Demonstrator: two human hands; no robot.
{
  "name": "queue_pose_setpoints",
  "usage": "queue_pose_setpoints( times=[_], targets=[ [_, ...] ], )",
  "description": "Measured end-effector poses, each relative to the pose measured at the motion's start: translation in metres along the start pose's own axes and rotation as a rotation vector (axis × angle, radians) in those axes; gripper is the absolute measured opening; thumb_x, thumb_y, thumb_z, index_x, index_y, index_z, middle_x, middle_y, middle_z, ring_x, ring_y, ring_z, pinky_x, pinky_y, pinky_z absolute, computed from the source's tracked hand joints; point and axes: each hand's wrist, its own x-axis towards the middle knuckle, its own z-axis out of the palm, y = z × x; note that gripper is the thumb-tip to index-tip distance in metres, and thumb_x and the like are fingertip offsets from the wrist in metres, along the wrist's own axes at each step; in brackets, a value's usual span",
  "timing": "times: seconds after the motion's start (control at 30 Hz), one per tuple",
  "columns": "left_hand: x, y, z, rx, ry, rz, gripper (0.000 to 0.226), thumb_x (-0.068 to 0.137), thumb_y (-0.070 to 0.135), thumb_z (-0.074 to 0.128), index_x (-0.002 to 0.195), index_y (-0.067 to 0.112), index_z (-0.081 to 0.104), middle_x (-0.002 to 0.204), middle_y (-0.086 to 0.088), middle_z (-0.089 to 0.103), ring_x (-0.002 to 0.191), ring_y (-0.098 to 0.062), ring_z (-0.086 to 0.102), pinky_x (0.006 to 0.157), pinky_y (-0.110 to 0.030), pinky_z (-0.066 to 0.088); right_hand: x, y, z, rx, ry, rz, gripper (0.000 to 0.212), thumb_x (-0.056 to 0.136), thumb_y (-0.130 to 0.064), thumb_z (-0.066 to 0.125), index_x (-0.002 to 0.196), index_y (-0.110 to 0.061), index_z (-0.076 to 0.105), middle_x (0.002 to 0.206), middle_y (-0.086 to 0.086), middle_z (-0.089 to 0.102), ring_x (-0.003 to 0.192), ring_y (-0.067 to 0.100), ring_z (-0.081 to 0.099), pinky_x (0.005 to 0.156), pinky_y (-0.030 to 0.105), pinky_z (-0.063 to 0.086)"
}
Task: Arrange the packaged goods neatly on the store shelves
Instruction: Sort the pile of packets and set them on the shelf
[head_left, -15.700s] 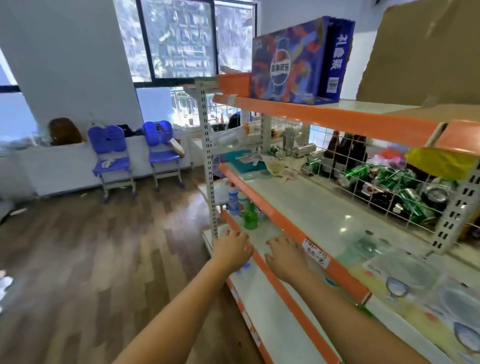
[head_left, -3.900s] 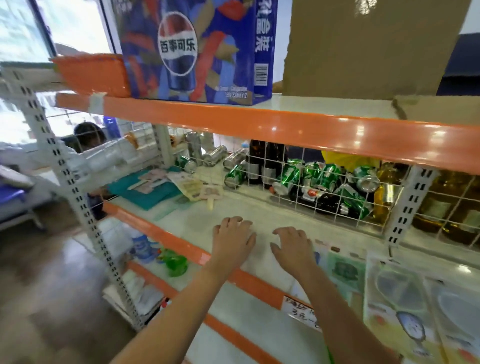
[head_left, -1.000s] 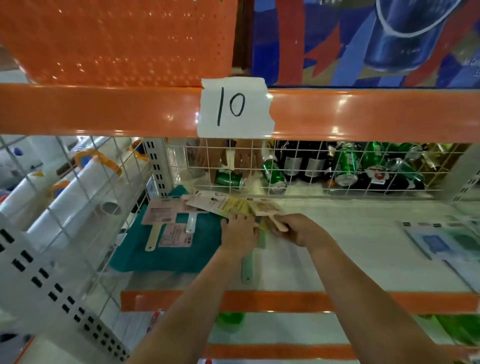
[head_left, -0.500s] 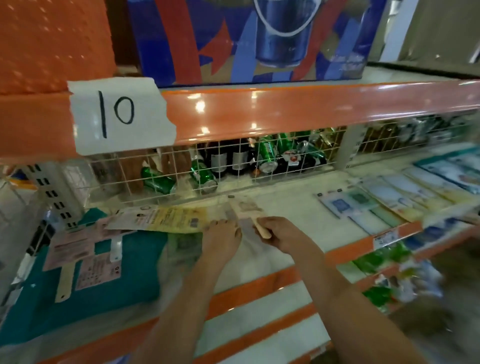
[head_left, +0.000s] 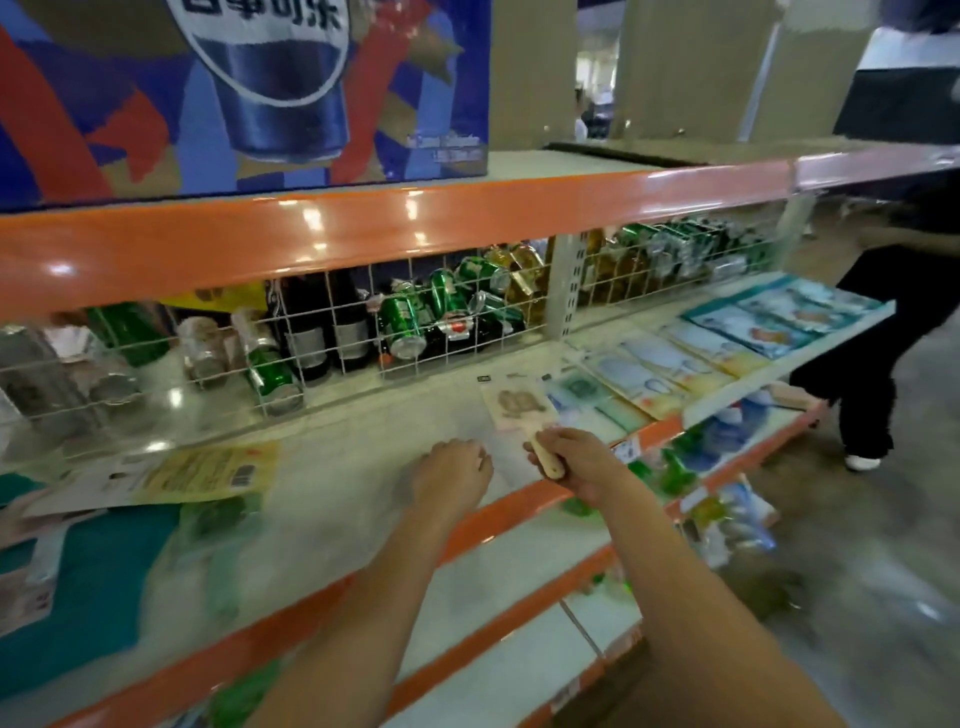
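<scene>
My right hand (head_left: 574, 460) grips the pale wooden handle of a flat carded pack (head_left: 517, 405), holding it low over the white middle shelf (head_left: 363, 431). The pack's printed card points away from me, toward a row of flat blue and yellow packs (head_left: 654, 371) lying to the right. My left hand (head_left: 452, 475) rests knuckles-up on the bare shelf just left of the pack, holding nothing. A yellow and white flat pack (head_left: 171, 475) lies further left, beside a teal pack (head_left: 78, 587) with more carded items on it.
A wire grid (head_left: 332, 338) closes the shelf's back, with green cans and dark bottles behind it. The orange upper shelf edge (head_left: 415, 218) hangs low overhead, a blue cola carton (head_left: 249, 88) on top. A person in black (head_left: 893, 322) stands at the right end of the aisle.
My right hand has carried the carded pack to the right along the shelf, away from the yellow pack and near the blue packs. My left hand followed. The view swung right.
</scene>
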Motion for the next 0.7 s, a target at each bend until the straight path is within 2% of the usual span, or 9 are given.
queue_pose_setpoints(
  times=[0.2,0.3,0.4,0.5,0.6,0.7],
  targets=[
    [0.021,0.085,0.023,-0.013,-0.002,0.071,0.03,0.096,0.028,0.038,0.103,0.011,0.063,0.11,-0.014,0.064,0.105,-0.033,0.058,0.082,-0.034,0.045,-0.011,-0.022,-0.093,-0.013,0.11,-0.06,0.025,0.096,-0.003,0.049,0.119,0.007,0.05,0.073,0.009,0.064,0.054,0.013,0.063,0.042,0.018,0.048],
    [0.027,0.124,0.038,-0.003,-0.003,0.135,0.031,0.096,0.029,0.039,0.1,0.011,0.065,0.106,-0.015,0.065,0.101,-0.033,0.06,0.077,-0.034,0.046,-0.019,-0.024,-0.135,-0.007,0.164,-0.063,0.015,0.096,-0.005,0.05,0.11,-0.001,0.052,0.077,0.008,0.062,0.059,0.014,0.061,0.042,0.018,0.048],
    [0.033,0.161,0.05,0.012,-0.038,0.2,0.036,0.099,0.034,0.036,0.107,0.012,0.063,0.109,-0.013,0.065,0.102,-0.031,0.06,0.077,-0.035,0.046,-0.021,-0.021,-0.174,-0.011,0.232,-0.061,0.027,0.095,-0.007,0.053,0.121,0.001,0.053,0.078,0.007,0.065,0.057,0.011,0.062,0.044,0.019,0.048],
    [0.043,0.195,0.06,0.029,-0.088,0.274,0.035,0.1,0.034,0.035,0.109,0.01,0.059,0.111,-0.013,0.062,0.103,-0.031,0.058,0.08,-0.037,0.046,-0.026,-0.023,-0.208,-0.005,0.282,-0.063,0.026,0.096,-0.01,0.052,0.12,0.0,0.054,0.08,0.007,0.066,0.065,0.014,0.061,0.045,0.02,0.048],
    [0.057,0.224,0.07,0.046,-0.116,0.344,0.034,0.1,0.034,0.035,0.104,0.01,0.059,0.106,-0.013,0.062,0.099,-0.032,0.058,0.073,-0.037,0.045,-0.025,-0.026,-0.239,-0.007,0.331,-0.08,0.022,0.096,-0.01,0.051,0.115,0.0,0.056,0.071,0.005,0.065,0.057,0.013,0.061,0.046,0.024,0.046],
    [0.076,0.251,0.085,0.055,-0.153,0.421,0.03,0.098,0.032,0.037,0.1,0.011,0.059,0.1,-0.011,0.062,0.092,-0.029,0.059,0.064,-0.033,0.039,-0.023,-0.029,-0.27,0.026,0.394,-0.089,0.026,0.097,-0.008,0.05,0.119,0.006,0.052,0.08,0.011,0.061,0.065,0.018,0.058,0.054,0.028,0.046]
  ],
)
